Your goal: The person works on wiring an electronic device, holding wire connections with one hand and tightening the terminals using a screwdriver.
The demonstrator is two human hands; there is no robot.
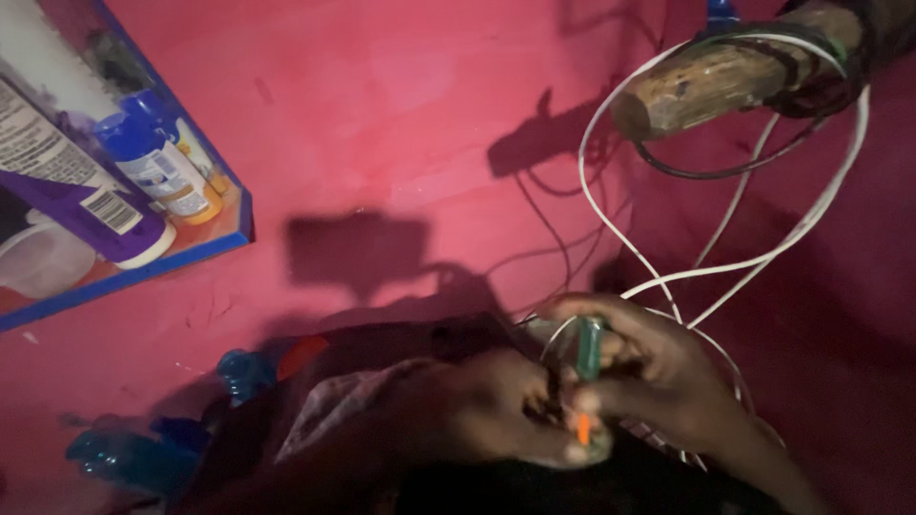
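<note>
Top-left shelf [172,262]: purple tube [72,195], white label; 2 blue-capped bottles [157,167], labelled.

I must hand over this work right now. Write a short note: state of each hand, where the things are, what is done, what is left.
Left hand: closed near the orange tip of the tool, touching the right hand.
Right hand: gripping a green-handled tool, likely a screwdriver.
White wire: loops from the hands up over the wooden peg on the pink wall.
Done: wire hung on peg.
Left: work at the tool tip; too dark to tell more.
</note>
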